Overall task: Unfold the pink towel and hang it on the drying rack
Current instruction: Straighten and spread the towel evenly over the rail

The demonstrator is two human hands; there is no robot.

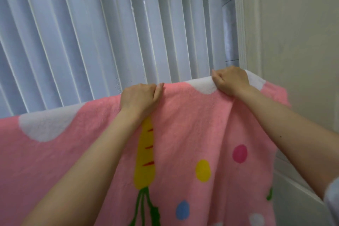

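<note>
The pink towel (183, 124) is already opened out and hangs as a broad sheet across the middle of the view, its top edge running from low on the left up to high on the right. It shows white patches along the top, a yellow carrot and coloured dots. Whatever carries that top edge is hidden by the cloth, so the drying rack itself cannot be seen; the straight line of the edge suggests it lies over a bar.

The step in hand looks like the hanging itself, near its end: the unfolding is done. The left hand (139, 97) has its fingers curled over the top edge near the middle, pinching the cloth there. The right hand (232, 80) grips a bunch of the edge further right, at a white patch, and folds run down from it.

The next move probably calls for drawing the edge level and smoothing that bunching before letting go.

Behind the towel hang pale vertical blinds (110, 33), with a cream wall (297, 33) on the right.
</note>
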